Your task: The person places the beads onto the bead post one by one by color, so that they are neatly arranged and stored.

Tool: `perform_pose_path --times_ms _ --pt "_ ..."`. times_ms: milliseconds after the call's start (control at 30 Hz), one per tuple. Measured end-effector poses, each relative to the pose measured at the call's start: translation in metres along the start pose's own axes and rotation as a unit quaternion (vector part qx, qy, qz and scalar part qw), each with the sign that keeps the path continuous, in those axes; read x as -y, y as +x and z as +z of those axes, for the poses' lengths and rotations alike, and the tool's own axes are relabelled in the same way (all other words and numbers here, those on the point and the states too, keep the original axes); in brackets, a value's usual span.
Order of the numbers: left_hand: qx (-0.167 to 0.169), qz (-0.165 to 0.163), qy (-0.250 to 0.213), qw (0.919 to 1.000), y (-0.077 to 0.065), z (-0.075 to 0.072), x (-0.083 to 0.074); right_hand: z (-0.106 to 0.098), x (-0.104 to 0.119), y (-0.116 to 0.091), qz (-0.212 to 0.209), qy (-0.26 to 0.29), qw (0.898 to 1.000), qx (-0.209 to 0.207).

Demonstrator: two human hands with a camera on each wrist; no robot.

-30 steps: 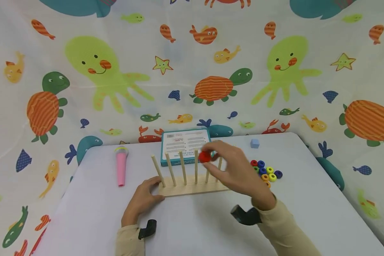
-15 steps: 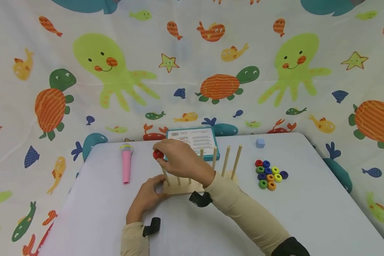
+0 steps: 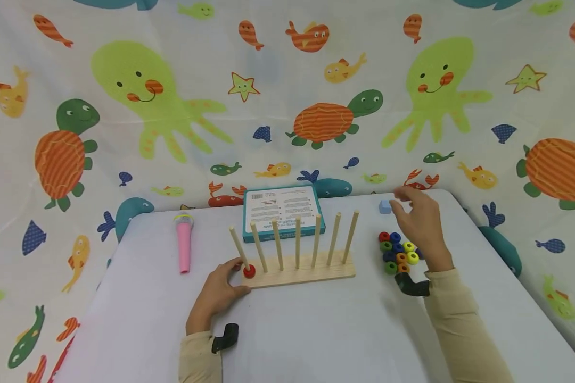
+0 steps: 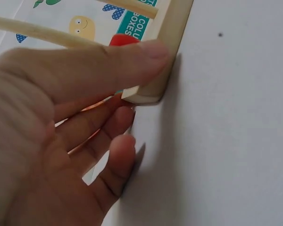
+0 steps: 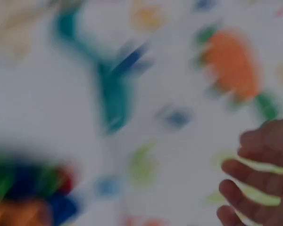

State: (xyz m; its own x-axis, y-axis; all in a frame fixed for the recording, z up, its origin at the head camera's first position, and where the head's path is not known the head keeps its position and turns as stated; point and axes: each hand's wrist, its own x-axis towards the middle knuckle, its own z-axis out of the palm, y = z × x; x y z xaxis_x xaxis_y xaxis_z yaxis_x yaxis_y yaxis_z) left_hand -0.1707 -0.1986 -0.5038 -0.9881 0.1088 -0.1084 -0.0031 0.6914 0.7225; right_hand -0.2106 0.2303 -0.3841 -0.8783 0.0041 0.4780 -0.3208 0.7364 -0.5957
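Note:
In the head view a wooden peg board [image 3: 297,274] with several upright pegs stands mid-table. A red bead [image 3: 249,271] sits at the base of its leftmost peg. My left hand [image 3: 219,291] grips the board's left end, thumb along the front edge and fingers behind; the left wrist view shows the thumb [image 4: 153,56] pressed on the wood beside the red bead [image 4: 124,39]. My right hand [image 3: 419,223] holds nothing, its fingers spread and bent above a cluster of coloured beads [image 3: 396,252]. In the right wrist view those beads [image 5: 28,181] are blurred at the lower left.
A teal-edged box [image 3: 282,213] lies behind the board. The pink toy microphone [image 3: 184,244] is at the left. Near the back right edge, a light blue cube [image 3: 385,207] sits close to my right hand. A sea-animal cloth [image 3: 268,106] hangs behind the table.
The red bead went left in my right hand and now sits on the leftmost peg, let go. My right hand has swung back right, over the beads. The left hand keeps its grip.

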Motion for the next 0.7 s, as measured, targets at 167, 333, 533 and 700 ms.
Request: perform_pose_path --times_ms 167,333,533,700 --pt "0.000 -0.009 -0.001 1.0000 -0.001 0.000 0.000 0.012 -0.081 -0.005 0.071 -0.064 0.961 0.260" --pt "-0.003 -0.005 -0.004 1.0000 -0.001 0.002 -0.001 0.026 -0.106 -0.002 0.077 -0.062 0.935 0.339" --pt "0.002 -0.010 -0.005 0.9999 -0.003 0.003 -0.003 0.035 -0.112 0.002 0.072 -0.083 0.924 0.365" --pt "-0.006 -0.008 0.001 0.9999 -0.003 0.003 -0.003 0.033 -0.106 0.007 0.045 -0.096 0.932 0.346"
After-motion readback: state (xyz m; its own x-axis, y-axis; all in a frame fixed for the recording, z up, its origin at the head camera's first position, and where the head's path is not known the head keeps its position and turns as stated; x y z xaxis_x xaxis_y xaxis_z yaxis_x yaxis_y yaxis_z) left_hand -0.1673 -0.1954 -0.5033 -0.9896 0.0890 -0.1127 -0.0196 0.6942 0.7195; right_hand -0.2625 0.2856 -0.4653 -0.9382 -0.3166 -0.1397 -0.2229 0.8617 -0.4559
